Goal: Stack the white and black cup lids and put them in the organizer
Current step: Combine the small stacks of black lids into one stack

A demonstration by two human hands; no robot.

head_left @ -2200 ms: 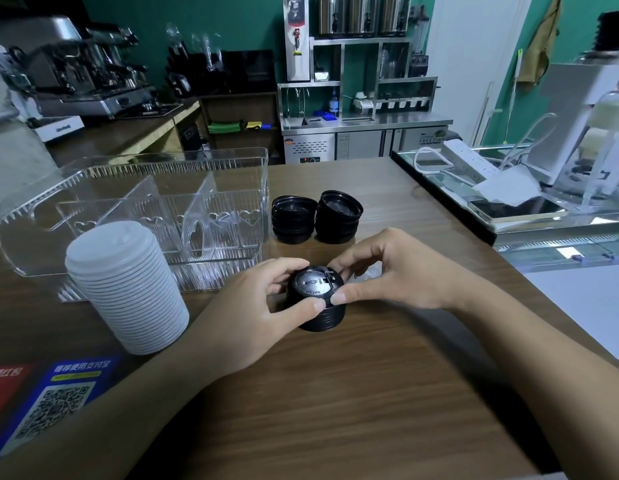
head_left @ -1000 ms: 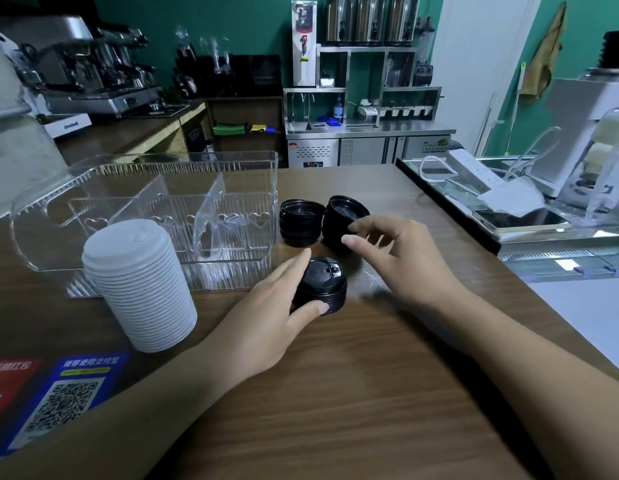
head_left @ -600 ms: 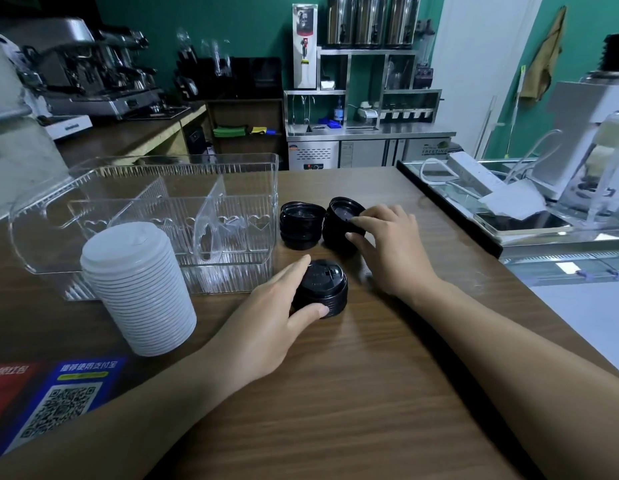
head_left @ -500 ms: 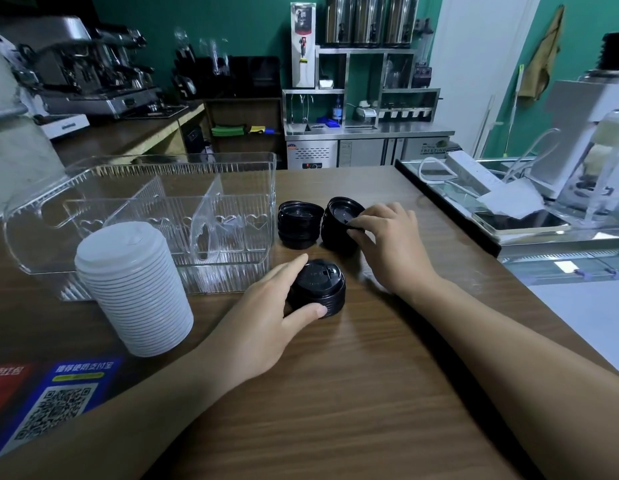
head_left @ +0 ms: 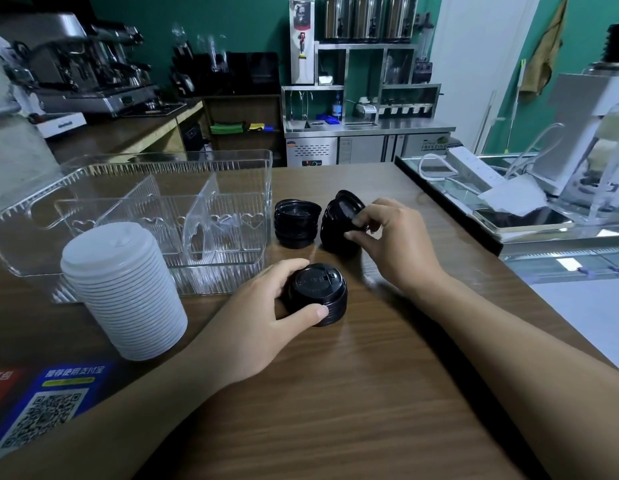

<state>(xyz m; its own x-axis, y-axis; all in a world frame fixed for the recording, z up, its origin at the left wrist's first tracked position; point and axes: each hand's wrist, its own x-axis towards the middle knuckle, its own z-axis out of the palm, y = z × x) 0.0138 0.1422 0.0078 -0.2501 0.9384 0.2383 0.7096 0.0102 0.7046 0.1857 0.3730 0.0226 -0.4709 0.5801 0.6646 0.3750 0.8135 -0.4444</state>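
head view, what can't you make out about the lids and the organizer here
- Near black stack: its left side is hidden under the left hand, so no full lid count.
- Right black stack: the right hand covers its right side; whether it grips one lid or several is unclear.
- White stack: too fine to count.
- Organizer: left end cut by the edge, floor partly behind the white stack.

Single head-worn wide view, forward and down, close over the wooden counter (head_left: 335, 393).

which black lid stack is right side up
The nearest stack, gripped by the left hand; its domed tops face up, while the two behind show hollow undersides.
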